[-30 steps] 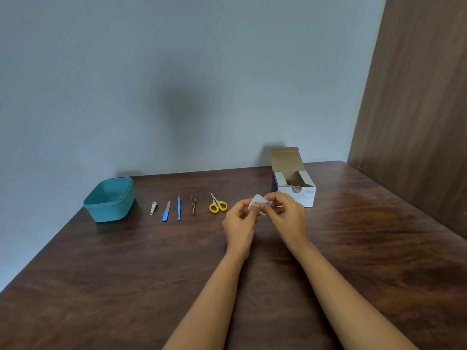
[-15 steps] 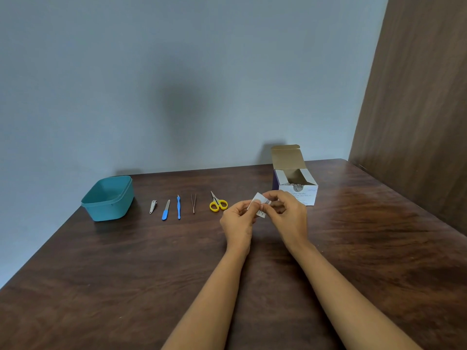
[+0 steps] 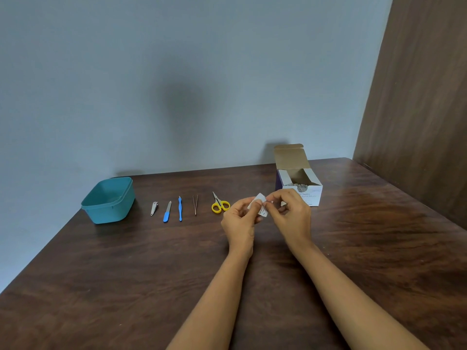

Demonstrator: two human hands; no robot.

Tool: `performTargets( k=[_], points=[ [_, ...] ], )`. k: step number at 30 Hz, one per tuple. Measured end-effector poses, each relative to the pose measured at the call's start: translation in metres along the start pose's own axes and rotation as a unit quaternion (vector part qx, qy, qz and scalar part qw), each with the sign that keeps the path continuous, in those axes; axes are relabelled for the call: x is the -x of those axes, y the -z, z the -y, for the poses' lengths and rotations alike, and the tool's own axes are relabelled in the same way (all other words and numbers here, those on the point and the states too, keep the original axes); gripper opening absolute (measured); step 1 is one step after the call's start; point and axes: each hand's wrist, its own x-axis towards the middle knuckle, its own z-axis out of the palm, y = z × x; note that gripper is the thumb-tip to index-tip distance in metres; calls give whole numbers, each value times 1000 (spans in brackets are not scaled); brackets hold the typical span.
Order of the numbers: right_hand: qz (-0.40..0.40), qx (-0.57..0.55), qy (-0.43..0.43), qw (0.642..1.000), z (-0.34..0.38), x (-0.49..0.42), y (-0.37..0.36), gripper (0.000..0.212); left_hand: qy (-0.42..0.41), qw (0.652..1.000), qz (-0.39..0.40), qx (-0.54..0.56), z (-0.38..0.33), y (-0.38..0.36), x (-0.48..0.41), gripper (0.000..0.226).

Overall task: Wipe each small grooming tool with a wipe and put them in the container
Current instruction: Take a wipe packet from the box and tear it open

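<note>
Both hands pinch a small white wipe packet (image 3: 260, 205) above the table's middle: my left hand (image 3: 240, 221) on its left side, my right hand (image 3: 293, 213) on its right. In a row on the dark wooden table (image 3: 126, 274) lie a nail clipper (image 3: 154, 208), a blue-handled nail file (image 3: 167, 211), a blue cuticle tool (image 3: 180, 208), tweezers (image 3: 195, 204) and yellow-handled scissors (image 3: 219, 203). A teal container (image 3: 108, 200) with nothing visible inside stands left of the row.
An open white and purple swab box (image 3: 298, 176) stands behind my right hand, its lid flap up. A grey wall runs along the table's far edge. A dark wood panel (image 3: 417, 97) rises at the right.
The hands stay together on the packet, and its fold shifts a little between the fingers. The tools, container and box have not moved.
</note>
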Motion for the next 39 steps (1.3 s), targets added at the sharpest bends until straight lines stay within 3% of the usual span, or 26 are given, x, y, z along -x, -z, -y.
performTargets(
  k=[17,32,39],
  points=[
    [103,-119,-118,980,-8,-3,4,15,-22,998,60,-26,1,0,1,21],
    [63,-90,-86,990,-2,-1,8,11,-28,998,27,-57,3,1,0,17],
    [86,-182,-226,953,2,-9,11,15,-32,995,49,-77,4,4,0,17]
  ],
)
